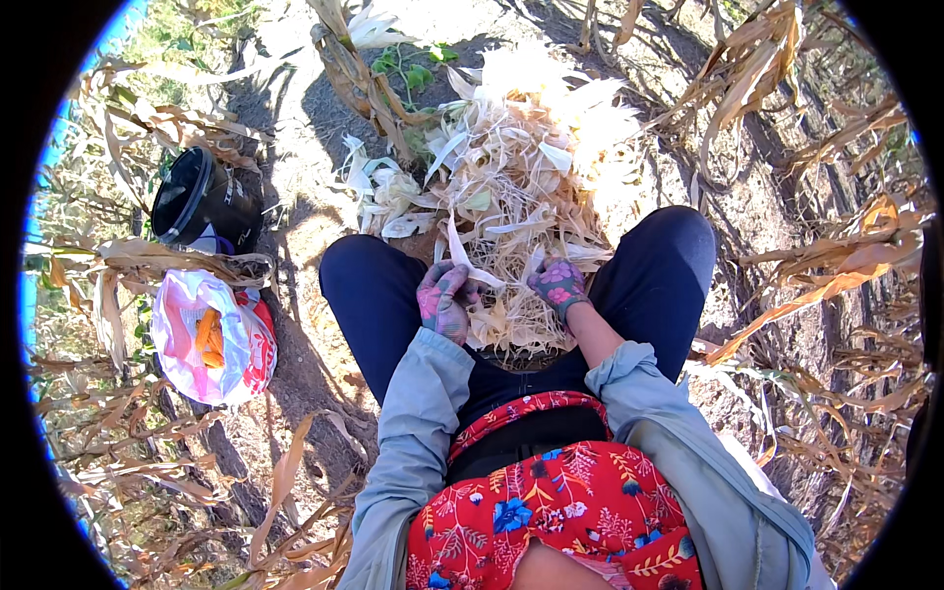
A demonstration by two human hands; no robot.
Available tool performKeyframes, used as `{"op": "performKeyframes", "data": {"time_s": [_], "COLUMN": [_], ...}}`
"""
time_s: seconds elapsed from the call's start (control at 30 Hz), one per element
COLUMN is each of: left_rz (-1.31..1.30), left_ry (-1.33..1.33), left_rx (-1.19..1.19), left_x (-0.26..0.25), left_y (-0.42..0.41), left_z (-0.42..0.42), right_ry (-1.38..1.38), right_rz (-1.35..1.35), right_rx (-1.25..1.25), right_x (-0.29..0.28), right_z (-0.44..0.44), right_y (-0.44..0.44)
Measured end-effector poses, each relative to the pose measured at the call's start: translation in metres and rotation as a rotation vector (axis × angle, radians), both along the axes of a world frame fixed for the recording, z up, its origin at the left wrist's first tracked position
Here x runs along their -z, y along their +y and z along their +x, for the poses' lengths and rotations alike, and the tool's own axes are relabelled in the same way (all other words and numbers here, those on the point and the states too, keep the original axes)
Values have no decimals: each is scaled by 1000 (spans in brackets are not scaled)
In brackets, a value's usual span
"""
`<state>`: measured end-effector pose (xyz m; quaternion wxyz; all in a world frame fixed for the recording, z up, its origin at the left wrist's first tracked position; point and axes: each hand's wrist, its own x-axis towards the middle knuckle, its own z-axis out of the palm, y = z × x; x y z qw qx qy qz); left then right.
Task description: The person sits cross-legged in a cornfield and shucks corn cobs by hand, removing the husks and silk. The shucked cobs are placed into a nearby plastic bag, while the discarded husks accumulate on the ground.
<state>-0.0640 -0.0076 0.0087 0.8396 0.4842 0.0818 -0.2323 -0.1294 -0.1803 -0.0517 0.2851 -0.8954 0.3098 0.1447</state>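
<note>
My left hand [444,299], in a grey work glove with a pink floral print, is between my knees with its fingers curled around a pale corn husk [459,247]. That husk's tip points up and away from me. My right hand [560,286], gloved the same way, is a short distance to the right, its fingers bent near husk pieces; whether it grips one is hard to tell. Beneath and beyond both hands spreads a large heap of dry corn husks and silks [509,177], brightly sunlit at its far side.
On the left, a black plastic bucket [221,199] lies tilted. Nearer me, a white and red plastic bag [177,324] stands open with several orange corn cobs [210,339] inside. Dry corn stalks [848,265] border both sides. A stalk [354,66] rises beyond the heap.
</note>
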Motion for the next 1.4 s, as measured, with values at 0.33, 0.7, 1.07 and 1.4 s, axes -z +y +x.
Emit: {"op": "performKeyframes", "data": {"time_s": [0.33,0.7,1.07,1.4], "left_rz": [151,437,513,677], "left_ry": [48,-44,-61,-305], "left_rx": [102,362,448,428], "left_x": [-5,6,10,23], "left_y": [-1,-6,-7,-9], "left_z": [2,-1,0,-5], "right_ry": [155,-351,-390,-370], "right_rz": [160,1027,1085,660], "right_rx": [-83,244,145,-47], "right_x": [-13,-40,-34,-38], "right_z": [4,6,4,7], "right_y": [1,12,15,17]}}
